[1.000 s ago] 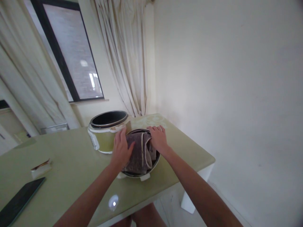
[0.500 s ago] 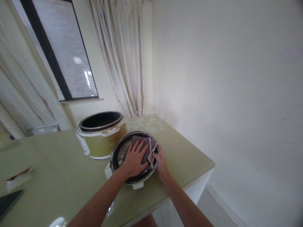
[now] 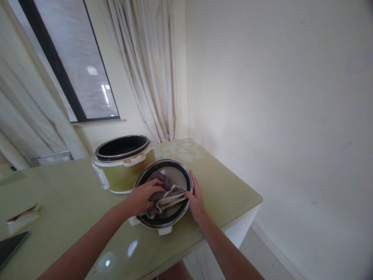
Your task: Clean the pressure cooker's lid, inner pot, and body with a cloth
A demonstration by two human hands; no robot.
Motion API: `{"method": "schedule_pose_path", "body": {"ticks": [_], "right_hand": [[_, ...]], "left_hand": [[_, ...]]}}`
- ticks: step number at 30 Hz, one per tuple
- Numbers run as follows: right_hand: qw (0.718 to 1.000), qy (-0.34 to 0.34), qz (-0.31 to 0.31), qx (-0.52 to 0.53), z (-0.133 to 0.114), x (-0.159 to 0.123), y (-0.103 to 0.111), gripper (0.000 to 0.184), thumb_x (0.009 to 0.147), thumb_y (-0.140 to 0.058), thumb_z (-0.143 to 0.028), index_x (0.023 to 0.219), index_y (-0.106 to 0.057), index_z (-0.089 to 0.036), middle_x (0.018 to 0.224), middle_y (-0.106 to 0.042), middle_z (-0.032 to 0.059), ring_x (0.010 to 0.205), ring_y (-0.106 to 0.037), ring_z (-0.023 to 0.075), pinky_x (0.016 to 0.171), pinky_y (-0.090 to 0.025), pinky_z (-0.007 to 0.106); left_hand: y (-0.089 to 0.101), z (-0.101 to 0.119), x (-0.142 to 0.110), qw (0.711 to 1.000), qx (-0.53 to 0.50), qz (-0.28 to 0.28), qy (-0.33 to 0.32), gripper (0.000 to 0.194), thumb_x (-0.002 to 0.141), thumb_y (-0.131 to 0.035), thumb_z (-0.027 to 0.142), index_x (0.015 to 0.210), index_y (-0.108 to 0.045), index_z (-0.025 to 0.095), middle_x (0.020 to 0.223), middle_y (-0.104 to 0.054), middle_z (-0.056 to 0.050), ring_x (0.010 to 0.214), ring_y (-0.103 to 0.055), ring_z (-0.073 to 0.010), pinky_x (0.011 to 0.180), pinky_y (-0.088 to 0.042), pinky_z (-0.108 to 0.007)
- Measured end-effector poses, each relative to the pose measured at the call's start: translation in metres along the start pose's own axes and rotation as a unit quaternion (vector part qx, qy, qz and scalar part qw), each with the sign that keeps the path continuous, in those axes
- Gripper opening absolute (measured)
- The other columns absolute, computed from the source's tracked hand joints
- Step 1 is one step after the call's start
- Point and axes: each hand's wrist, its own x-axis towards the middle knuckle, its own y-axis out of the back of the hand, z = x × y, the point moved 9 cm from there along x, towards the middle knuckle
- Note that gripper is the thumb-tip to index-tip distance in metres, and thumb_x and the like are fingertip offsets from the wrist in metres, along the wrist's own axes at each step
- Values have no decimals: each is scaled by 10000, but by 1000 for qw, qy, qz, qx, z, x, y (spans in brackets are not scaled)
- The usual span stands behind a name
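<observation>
A round pressure cooker lid [image 3: 177, 175] is tilted up on the table with its metal underside and black sealing ring facing me. My left hand [image 3: 147, 196] is closed on a grey-purple cloth [image 3: 161, 190] with a pale edge, pressed against the lower left of that underside. With fingers behind the rim and the thumb at the front, my right hand [image 3: 196, 200] grips the lid on its right side. A corner of the cloth stretches to my right thumb. Behind the lid stands the green and white cooker body [image 3: 116, 177], its black inner pot [image 3: 122, 147] uncovered.
The pale green glossy table [image 3: 72, 206] ends at a right corner near the white wall [image 3: 276, 97]. At the left lie a dark flat object [image 3: 11, 245] and a small white packet [image 3: 23, 219]. Curtains [image 3: 145, 70] hang beside a window behind.
My left hand has slid left and down across the lid, dragging and bunching the cloth, so more of the upper metal underside shows. My right hand still holds the rim.
</observation>
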Motion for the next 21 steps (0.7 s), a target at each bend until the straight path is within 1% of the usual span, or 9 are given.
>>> {"method": "schedule_pose_path", "body": {"ticks": [3,6,9,11,12,14,18,19,21], "right_hand": [[1000,7,-23,4,-8,-3,-4,894,763,-629,-209,1636,-449,-285,1718,-420,-4,1623,-339,270,1362,-199,547],[999,20,-42,-1,-12,-6,-6,908,762,-614,-180,1647,-431,-269,1720,-420,4,1626,-332,257,1366,-191,529],[997,42,-56,-22,-16,-9,-7,882,793,-620,-196,1652,-425,-254,1722,-418,24,1629,-323,258,1370,-169,519],[996,52,-62,-38,-17,-11,-8,853,850,-669,-269,1662,-407,-254,1730,-402,43,1631,-318,271,1367,-179,528],[996,54,-63,-46,-17,-11,-8,860,867,-706,-321,1667,-397,-256,1735,-393,52,1633,-313,279,1365,-190,530],[995,48,-64,-53,-15,-11,-9,934,856,-789,-434,1676,-377,-264,1731,-397,72,1625,-328,299,1354,-234,534],[996,18,-80,-20,-2,-13,-10,1106,753,-871,-661,1669,-390,-272,1632,-529,113,1522,-488,355,1280,-388,545],[996,15,-84,-13,1,-14,-10,1086,758,-842,-717,1654,-422,-270,1593,-570,117,1497,-516,358,1267,-406,546],[996,25,-80,-13,2,-15,-9,967,846,-673,-827,1611,-503,-260,1500,-652,125,1458,-557,354,1239,-434,559]], "left_hand": [[15,-10,-3,992,68,66,83,645,801,-581,40,1363,-690,338,1593,-563,-51,1379,-617,-301,1087,-526,-447],[25,-1,5,974,107,142,142,587,898,-545,110,1456,-605,281,1553,-579,-113,1308,-640,-345,988,-553,-473],[36,14,22,951,64,232,196,490,985,-508,252,1469,-554,195,1432,-636,-176,1216,-678,-352,961,-543,-460],[40,21,32,930,-5,283,236,444,1014,-483,335,1417,-561,166,1353,-671,-184,1183,-698,-337,973,-530,-439],[40,25,37,921,-37,296,250,422,1017,-480,363,1378,-576,166,1320,-686,-179,1180,-702,-332,976,-525,-432],[35,35,46,919,-84,298,245,372,1010,-491,390,1293,-614,183,1267,-715,-161,1182,-702,-328,979,-517,-425],[20,56,54,941,-160,259,150,306,956,-548,352,1195,-680,213,1220,-752,-122,1160,-697,-303,1006,-500,-411],[15,59,54,945,-183,241,126,306,943,-554,344,1178,-696,209,1200,-760,-114,1137,-697,-292,1005,-500,-405],[6,62,50,950,-219,201,92,287,916,-561,334,1103,-729,196,1120,-778,-98,1056,-700,-273,975,-508,-393]]}}
